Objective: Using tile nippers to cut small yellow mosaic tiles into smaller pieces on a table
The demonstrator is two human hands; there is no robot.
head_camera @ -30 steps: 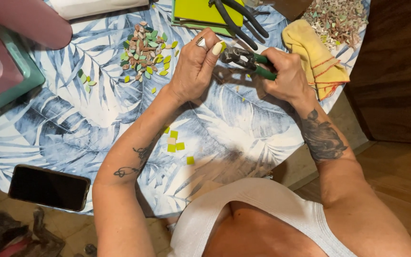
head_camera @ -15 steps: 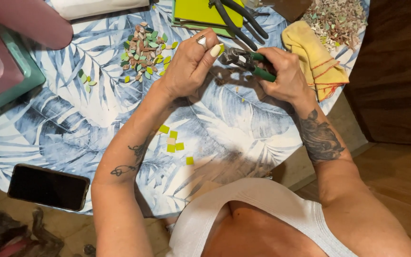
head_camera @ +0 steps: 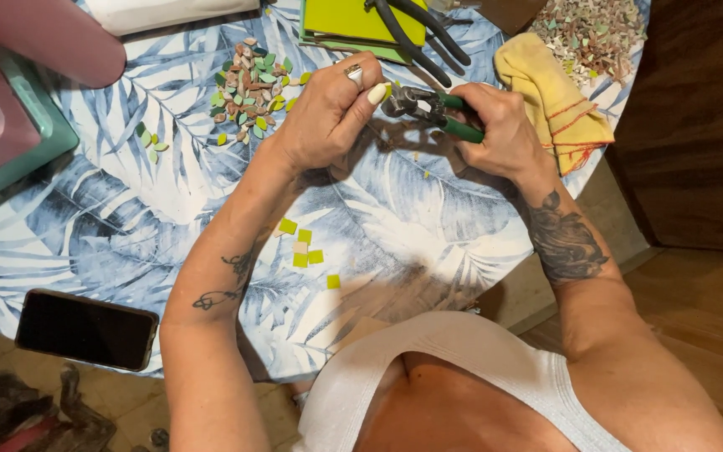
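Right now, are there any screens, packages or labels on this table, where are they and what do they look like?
Phone: lies flat at the near left edge of the table, beside the left forearm; a black rectangle with rounded corners, its screen dark.
Packages, labels, signs: none that I can tell.

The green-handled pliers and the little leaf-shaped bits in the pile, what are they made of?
The green-handled pliers in the right hand look like dull grey metal at the head, with handles in a smooth green coating, probably rubber or plastic. The little leaf-shaped pieces in green, pink and brown have flat faces and crisp edges, so likely cut glass or glazed tile; the view cannot settle which.
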